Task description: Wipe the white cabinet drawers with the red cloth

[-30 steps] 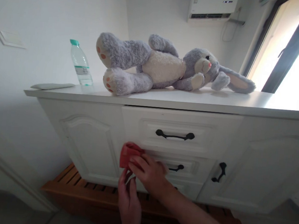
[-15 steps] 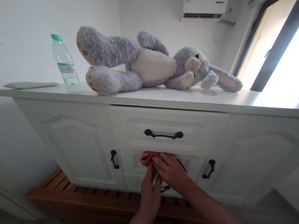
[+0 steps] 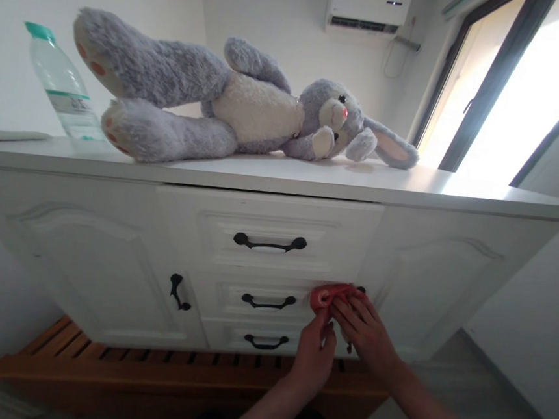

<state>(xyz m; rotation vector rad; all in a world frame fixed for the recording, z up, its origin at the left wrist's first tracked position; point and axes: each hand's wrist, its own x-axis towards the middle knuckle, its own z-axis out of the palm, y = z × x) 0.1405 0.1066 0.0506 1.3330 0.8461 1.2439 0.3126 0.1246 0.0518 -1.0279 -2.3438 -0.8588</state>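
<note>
A small red cloth item is held up against the front of the white cabinet, at the right end of its middle drawer. My left hand grips the item from below. My right hand pinches its right side with fingers over the top edge. What the red item is cannot be made out. The right door's black handle is mostly hidden behind it.
On the cabinet top lie a grey and white plush rabbit, a clear water bottle with a green cap and a flat white object at the far left. A wooden slatted rack sits under the cabinet. A window is at the right.
Both hands have carried the red item rightwards across the drawer fronts, from the left edge of the middle drawer to its right end. The view has moved closer and to the right.
</note>
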